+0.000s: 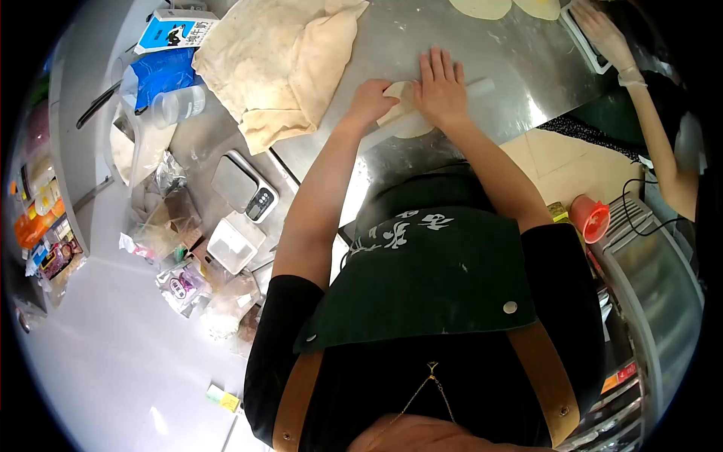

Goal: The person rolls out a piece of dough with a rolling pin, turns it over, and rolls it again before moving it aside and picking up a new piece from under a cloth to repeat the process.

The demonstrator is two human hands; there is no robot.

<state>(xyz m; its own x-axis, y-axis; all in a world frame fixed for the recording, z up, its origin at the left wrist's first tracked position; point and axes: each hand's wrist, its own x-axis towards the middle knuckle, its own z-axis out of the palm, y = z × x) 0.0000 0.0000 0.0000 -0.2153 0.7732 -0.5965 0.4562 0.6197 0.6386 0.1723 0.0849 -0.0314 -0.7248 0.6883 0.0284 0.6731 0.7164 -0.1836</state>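
Note:
A flat piece of dough (pixel 419 129) lies on the steel worktop in front of me. Across it runs a white rolling pin (pixel 480 88), its right end sticking out past my hand. My right hand (pixel 440 92) lies on the pin with its fingers stretched forward and the palm down. At the dough's left edge, my left hand (pixel 369 104) is closed, its fingers curled and pinching the rim. To the left, a large floury cloth-like sheet (pixel 290 64) with folds covers a heap; what is under it is hidden.
A co-worker's gloved hand (pixel 602 34) is at the upper right, by a white scale. Rolled dough rounds (pixel 482 6) lie at the top edge. On the left are a milk carton (pixel 177 32), a clear plastic cup (pixel 178 105), a digital scale (pixel 245 186) and packets.

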